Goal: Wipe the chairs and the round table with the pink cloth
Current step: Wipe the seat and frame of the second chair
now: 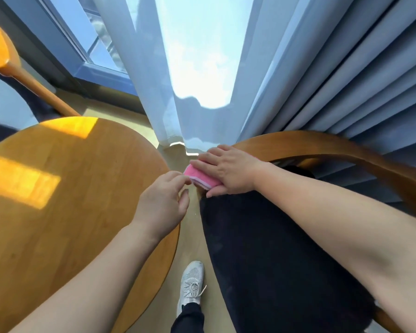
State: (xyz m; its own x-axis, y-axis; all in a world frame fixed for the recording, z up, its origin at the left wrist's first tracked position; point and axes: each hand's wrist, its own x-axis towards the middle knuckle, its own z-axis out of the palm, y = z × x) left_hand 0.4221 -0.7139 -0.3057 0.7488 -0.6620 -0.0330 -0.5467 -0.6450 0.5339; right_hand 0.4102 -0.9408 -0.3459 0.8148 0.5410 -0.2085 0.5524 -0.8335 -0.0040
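Note:
A folded pink cloth (200, 177) lies on the front end of the near chair's wooden armrest (322, 147). My right hand (228, 170) presses flat on the cloth and grips it, thumb underneath. My left hand (162, 204) hovers just left of the cloth, fingertips touching its corner, holding nothing. The chair has a dark cushioned seat (274, 260) under my right forearm. The round wooden table (65, 188) fills the left side, with sunlit patches on it.
A second wooden chair (12, 66) with a dark seat stands beyond the table at the upper left. White sheer curtain (190, 80) and grey pleated curtain (334, 75) hang ahead by the window. My white shoe (191, 282) stands on the floor in the narrow gap between table and chair.

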